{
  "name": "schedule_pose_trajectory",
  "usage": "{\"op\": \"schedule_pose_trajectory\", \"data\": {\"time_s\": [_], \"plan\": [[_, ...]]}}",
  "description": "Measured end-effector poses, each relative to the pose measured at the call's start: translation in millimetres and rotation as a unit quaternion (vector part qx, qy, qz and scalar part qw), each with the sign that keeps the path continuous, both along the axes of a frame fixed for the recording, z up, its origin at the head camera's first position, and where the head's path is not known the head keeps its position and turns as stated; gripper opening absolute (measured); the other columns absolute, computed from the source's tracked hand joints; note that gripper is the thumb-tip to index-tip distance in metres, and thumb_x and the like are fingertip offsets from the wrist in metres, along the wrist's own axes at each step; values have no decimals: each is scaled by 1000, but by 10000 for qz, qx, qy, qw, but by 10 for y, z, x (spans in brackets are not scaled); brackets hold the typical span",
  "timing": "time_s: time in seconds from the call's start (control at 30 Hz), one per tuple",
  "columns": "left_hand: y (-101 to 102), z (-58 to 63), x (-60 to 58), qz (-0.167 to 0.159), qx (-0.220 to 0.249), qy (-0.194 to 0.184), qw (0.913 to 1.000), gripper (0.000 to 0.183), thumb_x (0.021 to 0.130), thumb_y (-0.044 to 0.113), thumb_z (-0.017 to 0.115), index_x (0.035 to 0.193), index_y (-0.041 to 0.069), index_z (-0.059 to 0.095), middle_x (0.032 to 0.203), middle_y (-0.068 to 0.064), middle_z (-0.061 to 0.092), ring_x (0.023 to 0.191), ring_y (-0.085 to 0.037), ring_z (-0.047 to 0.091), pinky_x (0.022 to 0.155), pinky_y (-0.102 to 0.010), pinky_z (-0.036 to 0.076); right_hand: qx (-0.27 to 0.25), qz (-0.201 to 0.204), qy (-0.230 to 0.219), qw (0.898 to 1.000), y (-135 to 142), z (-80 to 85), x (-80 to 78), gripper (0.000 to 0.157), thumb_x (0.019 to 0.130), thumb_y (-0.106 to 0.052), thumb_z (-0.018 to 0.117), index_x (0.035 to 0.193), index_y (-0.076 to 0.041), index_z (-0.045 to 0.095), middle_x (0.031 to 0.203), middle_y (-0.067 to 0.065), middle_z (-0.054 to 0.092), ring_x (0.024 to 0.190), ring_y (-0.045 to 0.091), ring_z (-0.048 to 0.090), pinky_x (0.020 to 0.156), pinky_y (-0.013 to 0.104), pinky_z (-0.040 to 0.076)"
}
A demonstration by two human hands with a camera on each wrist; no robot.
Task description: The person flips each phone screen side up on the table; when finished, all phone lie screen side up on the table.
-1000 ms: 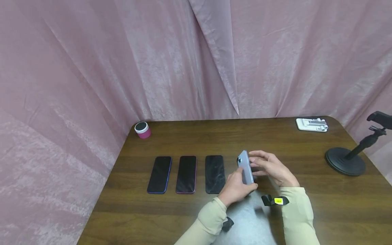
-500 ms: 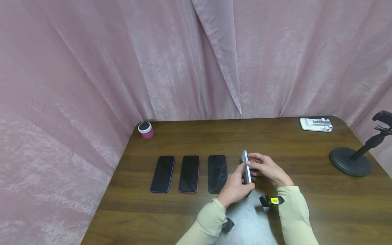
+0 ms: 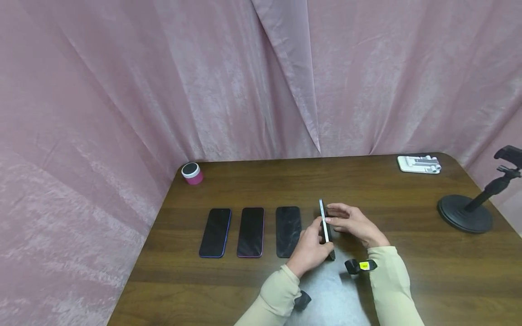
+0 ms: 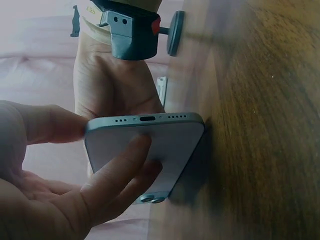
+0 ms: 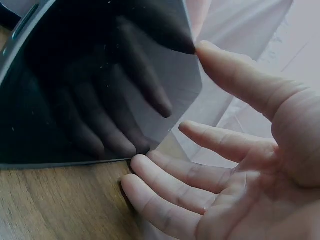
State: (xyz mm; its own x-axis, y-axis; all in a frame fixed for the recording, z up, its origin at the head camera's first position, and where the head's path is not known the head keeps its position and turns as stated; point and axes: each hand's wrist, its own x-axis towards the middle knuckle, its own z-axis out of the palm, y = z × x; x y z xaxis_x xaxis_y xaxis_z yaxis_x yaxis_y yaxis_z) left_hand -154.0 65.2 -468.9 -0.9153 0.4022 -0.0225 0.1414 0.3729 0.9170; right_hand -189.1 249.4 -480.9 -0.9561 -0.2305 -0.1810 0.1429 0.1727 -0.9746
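Note:
My left hand (image 3: pixel 306 252) grips a light blue smartphone (image 3: pixel 322 209) that stands on its long edge on the wooden table. In the left wrist view, the thumb presses the phone's upper corner beside the charging port, and the fingers (image 4: pixel 117 175) lie on its pale back. From the right, my right hand (image 3: pixel 358 224) faces the dark screen (image 5: pixel 100 70), its thumb tip at the upper edge. Its other fingers are extended loosely near the lower edge. To the left lie three more phones, screens up: a blue-edged one (image 3: pixel 215 233), a purple-edged one (image 3: pixel 250 233) and a black one (image 3: pixel 288 228).
A pink jar with a white-rimmed dark lid (image 3: pixel 191 174) stands at the back left corner. At the back right lies a white folded stand (image 3: pixel 418 164). A black phone holder on a round base (image 3: pixel 465 213) stands at the right. Pink curtains (image 3: pixel 244 81) hang behind the table.
The phone has turned from showing its blue back to nearly edge-on, and shifted slightly left. My right hand has come closer, its thumb now at the phone's edge.

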Motion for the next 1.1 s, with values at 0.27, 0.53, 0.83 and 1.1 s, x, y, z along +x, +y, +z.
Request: {"op": "schedule_pose_trajectory", "data": {"time_s": [0.27, 0.53, 0.83, 1.1], "plan": [[-24, 27, -5, 23, 54, -99, 9999, 47, 80, -8, 65, 124, 3, 57, 109, -15, 72, 79, -8, 66, 62, -21, 49, 135, -131, 92, 9998, -46, -17, -8, 64, 91, -6, 71, 142, 18, 40, 138, 37, 49, 123, 45, 54, 83, 26, 52], [-18, 36, 14, 143, -228, -76, 9996, 47, 79, -9, 67, 125, 0, 58, 101, -16, 73, 77, -6, 63, 64, -22, 50, 551, -84, 284, 9980, -57, -31, 4, 69, 86, -4, 76, 141, 17, 40, 137, 36, 49, 119, 47, 55, 82, 25, 50], [-12, -9, 15, 289, -712, -123, 9970, 49, 80, -7, 68, 127, -1, 58, 71, 1, 58, 62, -8, 50, 57, -24, 41, 1470, -342, 440, 9876, -86, -25, 13, 70, 79, -7, 83, 138, 12, 48, 126, 31, 60, 116, 45, 57, 89, 44, 50], [5, -43, -13, 383, -1213, 100, 9918, 47, 78, -4, 73, 122, -1, 59, 101, -10, 65, 94, -18, 61, 81, -33, 51, 1926, -570, 611, 9777, -138, -35, -4, 71, 73, -5, 87, 133, 10, 54, 109, 26, 68, 99, 36, 67, 79, 41, 52]]}}
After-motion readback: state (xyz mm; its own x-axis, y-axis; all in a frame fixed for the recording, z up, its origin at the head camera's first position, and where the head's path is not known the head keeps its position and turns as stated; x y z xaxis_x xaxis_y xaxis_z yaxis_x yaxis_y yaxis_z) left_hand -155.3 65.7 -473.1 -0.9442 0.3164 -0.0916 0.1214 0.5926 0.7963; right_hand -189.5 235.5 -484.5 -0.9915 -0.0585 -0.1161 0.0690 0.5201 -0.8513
